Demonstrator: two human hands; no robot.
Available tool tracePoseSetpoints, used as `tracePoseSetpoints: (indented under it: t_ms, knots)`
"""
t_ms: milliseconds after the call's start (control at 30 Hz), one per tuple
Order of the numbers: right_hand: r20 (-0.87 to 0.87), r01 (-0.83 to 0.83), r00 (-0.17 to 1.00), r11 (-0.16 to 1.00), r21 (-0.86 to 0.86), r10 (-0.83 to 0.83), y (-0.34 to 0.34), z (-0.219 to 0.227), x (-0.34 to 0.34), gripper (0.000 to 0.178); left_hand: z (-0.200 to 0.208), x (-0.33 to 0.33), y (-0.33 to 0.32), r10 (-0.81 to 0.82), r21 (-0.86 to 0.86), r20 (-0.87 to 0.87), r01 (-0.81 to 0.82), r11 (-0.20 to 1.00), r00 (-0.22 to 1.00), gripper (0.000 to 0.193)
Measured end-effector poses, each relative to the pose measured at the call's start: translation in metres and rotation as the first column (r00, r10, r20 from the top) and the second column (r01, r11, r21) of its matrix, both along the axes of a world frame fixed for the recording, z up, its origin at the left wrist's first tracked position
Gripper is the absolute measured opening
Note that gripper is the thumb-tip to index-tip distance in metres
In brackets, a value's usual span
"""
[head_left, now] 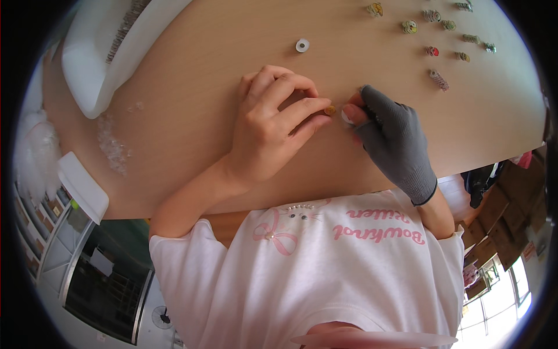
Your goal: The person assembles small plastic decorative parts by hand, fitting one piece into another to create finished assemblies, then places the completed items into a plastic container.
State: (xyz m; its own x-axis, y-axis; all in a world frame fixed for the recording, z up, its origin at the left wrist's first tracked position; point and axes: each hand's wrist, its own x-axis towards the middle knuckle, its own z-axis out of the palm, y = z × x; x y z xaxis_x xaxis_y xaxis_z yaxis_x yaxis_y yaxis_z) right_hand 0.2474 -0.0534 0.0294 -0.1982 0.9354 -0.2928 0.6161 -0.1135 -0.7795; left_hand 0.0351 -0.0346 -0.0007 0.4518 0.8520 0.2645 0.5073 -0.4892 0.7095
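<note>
My left hand (pixel 268 125) is bare and pinches a small yellow piece (pixel 330 110) between thumb and forefinger, just above the table. Facing it on the right is my right hand (pixel 395 136), in a grey fingerless glove, with thumb and fingertips pressed together. A pale oval spot shows at those fingertips; whether it is a held piece or a nail is unclear. A narrow gap separates the two hands' fingertips. Beyond my left hand lies a small white disc (pixel 301 45) with a dark centre.
Several small coil-like pieces, some with coloured tops such as a red one (pixel 432 51), stand on the wooden table (pixel 192 87) at the far right. A white curved tray (pixel 87 87) fills the far left. Clear plastic scraps (pixel 111 145) and a white box (pixel 84 186) lie nearer.
</note>
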Motion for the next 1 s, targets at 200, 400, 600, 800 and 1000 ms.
tracePoseSetpoints:
  t_ms: [200,400,600,800,1000]
  knots:
    - [0.047,0.005,0.999,1.0,-0.016,-0.004,0.0,0.001,0.0,0.017,-0.002,0.006,0.001,0.018,0.032,0.022,-0.018,0.999,1.0,0.022]
    - [0.049,0.007,0.999,0.998,-0.067,-0.004,0.006,0.007,-0.004,0.018,-0.003,0.005,0.001,0.022,-0.001,0.032,-0.022,1.0,0.999,0.021]
    - [0.082,-0.126,0.989,0.991,0.053,0.122,0.018,0.009,0.001,0.015,0.001,0.008,0.003,0.013,-0.017,0.023,-0.013,1.0,1.0,0.021]
    - [0.045,-0.361,0.932,0.932,0.003,0.361,0.035,0.007,0.011,0.016,0.0,0.005,0.005,-0.022,-0.003,0.016,0.022,1.0,1.0,0.021]
    - [-0.108,-0.158,0.983,0.981,-0.116,0.146,0.025,0.003,0.015,0.017,-0.005,0.006,0.002,0.001,-0.002,0.032,-0.001,1.0,0.999,0.021]
